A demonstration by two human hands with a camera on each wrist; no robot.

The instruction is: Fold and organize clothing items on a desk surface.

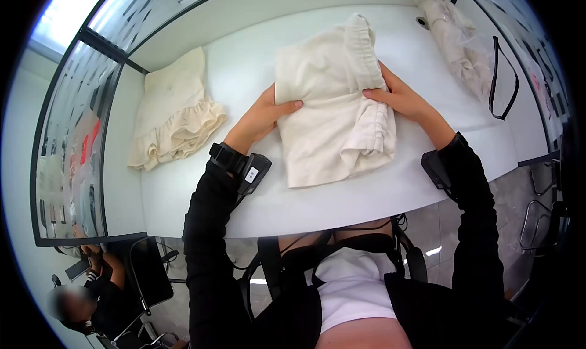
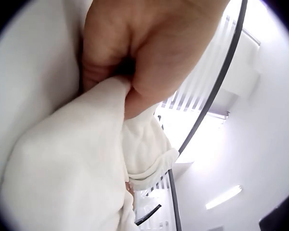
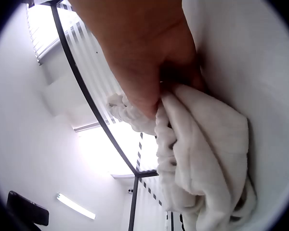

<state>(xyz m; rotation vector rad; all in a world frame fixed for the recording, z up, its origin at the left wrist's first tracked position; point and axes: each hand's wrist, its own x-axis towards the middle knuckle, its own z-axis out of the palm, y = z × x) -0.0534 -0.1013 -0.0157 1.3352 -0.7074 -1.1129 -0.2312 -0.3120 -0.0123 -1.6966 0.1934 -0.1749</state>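
A folded cream garment (image 1: 323, 129) with a gathered, elastic-looking edge lies before me over the white table. My left hand (image 1: 267, 112) pinches its left edge, thumb on top and fingers underneath. Opposite it, my right hand (image 1: 400, 96) grips the gathered right edge (image 1: 372, 111) in the same way. The left wrist view has the cloth (image 2: 67, 159) bunched between thumb and fingers. In the right wrist view, folded layers with a ruched band (image 3: 168, 163) hang from the grip. The fingers under the cloth are hidden in the head view.
Another cream garment, with a ruffled hem (image 1: 183, 126), lies flat at the table's left. A clear plastic bag of cream cloth (image 1: 455, 41) and a black strap (image 1: 503, 80) are at the back right. Low partitions border the white table (image 1: 244, 212). A person (image 1: 91, 300) sits at lower left.
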